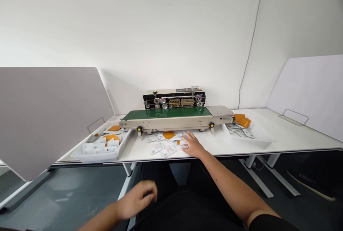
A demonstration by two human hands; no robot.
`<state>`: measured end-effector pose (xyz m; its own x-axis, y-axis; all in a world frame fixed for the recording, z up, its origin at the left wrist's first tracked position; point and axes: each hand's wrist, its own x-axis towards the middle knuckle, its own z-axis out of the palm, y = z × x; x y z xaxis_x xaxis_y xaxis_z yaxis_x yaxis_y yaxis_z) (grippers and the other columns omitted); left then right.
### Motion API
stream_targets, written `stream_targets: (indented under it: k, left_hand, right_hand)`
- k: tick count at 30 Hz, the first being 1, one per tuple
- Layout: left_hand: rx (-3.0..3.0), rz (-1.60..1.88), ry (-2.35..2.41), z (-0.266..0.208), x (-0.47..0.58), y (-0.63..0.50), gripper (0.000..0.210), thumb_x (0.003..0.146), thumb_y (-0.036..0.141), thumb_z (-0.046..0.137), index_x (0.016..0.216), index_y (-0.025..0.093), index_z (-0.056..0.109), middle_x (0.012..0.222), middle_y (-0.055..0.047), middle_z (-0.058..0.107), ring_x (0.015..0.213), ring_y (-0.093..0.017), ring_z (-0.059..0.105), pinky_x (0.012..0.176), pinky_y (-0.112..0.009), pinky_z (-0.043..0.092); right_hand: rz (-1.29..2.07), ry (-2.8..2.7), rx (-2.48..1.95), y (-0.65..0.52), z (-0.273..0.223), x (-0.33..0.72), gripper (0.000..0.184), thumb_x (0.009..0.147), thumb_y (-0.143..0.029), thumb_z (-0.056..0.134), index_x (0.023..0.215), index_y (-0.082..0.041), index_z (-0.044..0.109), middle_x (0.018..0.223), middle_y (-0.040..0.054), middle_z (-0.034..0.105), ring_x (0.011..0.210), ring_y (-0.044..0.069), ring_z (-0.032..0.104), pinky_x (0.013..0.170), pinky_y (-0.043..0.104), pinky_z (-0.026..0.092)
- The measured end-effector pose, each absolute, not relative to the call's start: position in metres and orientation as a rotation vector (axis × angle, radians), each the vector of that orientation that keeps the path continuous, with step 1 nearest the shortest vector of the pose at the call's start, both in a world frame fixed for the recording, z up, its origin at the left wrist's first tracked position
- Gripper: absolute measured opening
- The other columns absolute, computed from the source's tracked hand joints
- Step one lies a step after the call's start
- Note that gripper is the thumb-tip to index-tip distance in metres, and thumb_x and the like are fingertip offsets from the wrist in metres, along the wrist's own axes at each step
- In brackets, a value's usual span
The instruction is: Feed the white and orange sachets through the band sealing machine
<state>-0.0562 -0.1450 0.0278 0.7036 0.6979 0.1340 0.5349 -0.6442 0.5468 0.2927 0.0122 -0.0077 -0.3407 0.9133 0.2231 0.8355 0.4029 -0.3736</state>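
My right hand (pixel 193 146) rests with spread fingers at the right side of a loose spread of small white printed sachets (pixel 168 150) on the table, its fingertips touching some of them. An orange sachet (pixel 168 135) lies among the white ones. My left hand (pixel 138 198) hangs in front of the table edge, above my lap, fingers curled in and nothing visible in them. Behind the sachets stands a band sealing machine (pixel 174 98) with a green conveyor belt (pixel 171 113).
A white tray (pixel 93 156) of white and orange sachets stands on the left. Another white tray (pixel 261 138) with grey and orange sachets is on the right. Upright panels (pixel 50 109) flank the table (pixel 289 139) on both sides. A cable (pixel 252 45) runs down the wall.
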Motion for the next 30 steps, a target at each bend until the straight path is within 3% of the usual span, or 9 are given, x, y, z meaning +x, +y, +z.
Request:
stream_targets:
  k: [3, 5, 8, 13, 20, 26, 30]
  left_hand:
    - [2.657, 0.608, 1.055, 0.037, -0.038, -0.095, 0.029, 0.099, 0.04, 0.054, 0.12, 0.024, 0.065, 0.126, -0.009, 0.069, 0.119, -0.027, 0.062, 0.106, -0.041, 0.05]
    - [2.807, 0.659, 1.167, 0.033, -0.024, -0.059, 0.05, 0.094, 0.045, 0.06, 0.14, 0.024, 0.055, 0.146, -0.013, 0.058, 0.137, -0.032, 0.05, 0.117, -0.051, 0.039]
    - [3.0, 0.503, 1.115, 0.015, -0.007, -0.022, 0.071, 0.089, 0.049, 0.067, 0.152, 0.026, 0.044, 0.157, -0.011, 0.047, 0.146, -0.035, 0.04, 0.121, -0.057, 0.03]
    - [3.028, 0.555, 1.116, -0.005, 0.002, -0.012, 0.059, 0.097, 0.042, 0.058, 0.153, 0.029, 0.043, 0.154, -0.008, 0.051, 0.139, -0.028, 0.052, 0.124, -0.052, 0.028]
    - [2.907, 0.69, 1.116, -0.004, -0.004, -0.005, 0.041, 0.104, 0.03, 0.046, 0.144, 0.031, 0.056, 0.142, -0.003, 0.064, 0.14, -0.028, 0.051, 0.122, -0.057, 0.029]
    - [2.868, 0.649, 1.092, -0.005, -0.005, -0.008, 0.056, 0.097, 0.036, 0.061, 0.15, 0.026, 0.048, 0.151, -0.009, 0.055, 0.134, -0.029, 0.056, 0.121, -0.054, 0.036]
    - [2.914, 0.528, 1.044, -0.001, -0.006, -0.012, 0.054, 0.1, 0.029, 0.055, 0.152, 0.027, 0.044, 0.156, -0.008, 0.048, 0.14, -0.028, 0.051, 0.122, -0.055, 0.033]
  right_hand:
    - [0.261, -2.279, -1.49, 0.012, -0.006, 0.292, 0.075, 0.088, -0.054, 0.059, 0.156, -0.031, 0.039, 0.168, -0.0001, 0.019, 0.156, 0.027, 0.006, 0.125, 0.044, 0.015]
    - [0.243, -2.282, -1.481, 0.012, -0.006, 0.291, 0.075, 0.087, -0.054, 0.06, 0.155, -0.03, 0.04, 0.168, 0.0011, 0.021, 0.155, 0.028, 0.007, 0.125, 0.044, 0.015]
    - [0.215, -2.279, -1.471, 0.013, -0.005, 0.29, 0.076, 0.086, -0.053, 0.062, 0.155, -0.029, 0.042, 0.167, 0.0022, 0.024, 0.155, 0.029, 0.009, 0.125, 0.043, 0.015]
    - [0.194, -2.295, -1.448, 0.013, -0.005, 0.29, 0.073, 0.087, -0.053, 0.061, 0.154, -0.029, 0.042, 0.166, 0.0025, 0.027, 0.155, 0.029, 0.009, 0.125, 0.044, 0.016]
    - [0.152, -2.368, -1.346, 0.003, 0.002, 0.292, 0.073, 0.09, -0.05, 0.06, 0.157, -0.03, 0.038, 0.168, 0.0023, 0.023, 0.155, 0.032, 0.007, 0.124, 0.05, 0.015]
    - [0.195, -2.369, -1.37, 0.001, 0.004, 0.291, 0.072, 0.09, -0.052, 0.058, 0.157, -0.032, 0.037, 0.168, 0.0011, 0.021, 0.156, 0.032, 0.004, 0.124, 0.05, 0.015]
    - [0.189, -2.37, -1.367, 0.001, 0.004, 0.291, 0.071, 0.091, -0.052, 0.057, 0.157, -0.031, 0.038, 0.168, 0.0015, 0.02, 0.155, 0.032, 0.004, 0.124, 0.049, 0.014]
